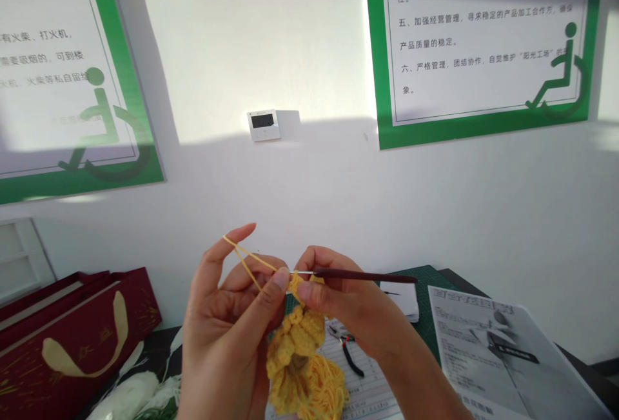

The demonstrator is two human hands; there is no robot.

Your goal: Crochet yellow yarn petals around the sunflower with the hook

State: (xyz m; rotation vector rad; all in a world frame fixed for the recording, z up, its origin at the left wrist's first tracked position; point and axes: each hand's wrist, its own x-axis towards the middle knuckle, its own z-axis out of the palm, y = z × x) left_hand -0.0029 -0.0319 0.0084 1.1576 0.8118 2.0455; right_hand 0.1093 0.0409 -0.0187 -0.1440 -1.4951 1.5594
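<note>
My left hand (227, 317) pinches the top edge of a ruffled yellow crochet piece (297, 336) between thumb and fingers. Yellow yarn (256, 257) loops over its raised index finger and runs down to the pinch. My right hand (355, 300) is closed on a crochet hook (367, 275) with a dark brown handle, its thumb pressing on the yellow work. The hook's thin metal end points left and meets the stitches by my left thumb; its tip is hidden. Below the hands hangs the ruffled part, beside a loose bundle of yellow yarn (329, 389).
Black-handled pliers (351, 357) lie on a written sheet (374, 394). A printed page (507, 355) rests at right, partly over a green cutting mat (425, 294). Dark red gift bags (91, 349) and white yarn (128, 394) are at left. Behind is a wall with green-framed posters (483, 133).
</note>
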